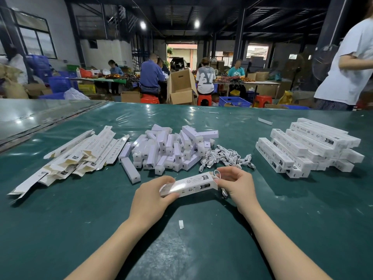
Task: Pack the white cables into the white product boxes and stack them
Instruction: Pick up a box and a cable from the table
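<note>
- Left hand: fingers and thumb wrapped around the left end of a white product box, gripping it firmly just above the green tabletop.
- Box held roughly level, its right end slightly higher; printed side with markings faces up. The right end is open, flap out.
- Right hand: at the open end of the box, fingers curled and pinched on a white cable. A loop of the cable shows just above the box mouth; another bit of it hangs below the hand near the tabletop.
- How far the cable sits inside the box cannot be told.
- Loose cable pile: tangled white cables lying on the tabletop just beyond the right hand.
- Inner tray pile: heap of plain white rectangular sleeves, centre of the tabletop, left of the cable pile and touching it at the edge.
- Flat carton pile: unfolded, flattened white boxes fanned out on the left side.
- Packed box stack: closed white product boxes laid in several crossed layers on the right side, well apart from the hands.
- Small white paper scrap on the tabletop between the two forearms.
- Background: several people seated at far tables; one person in a white shirt stands at the right edge.
</note>
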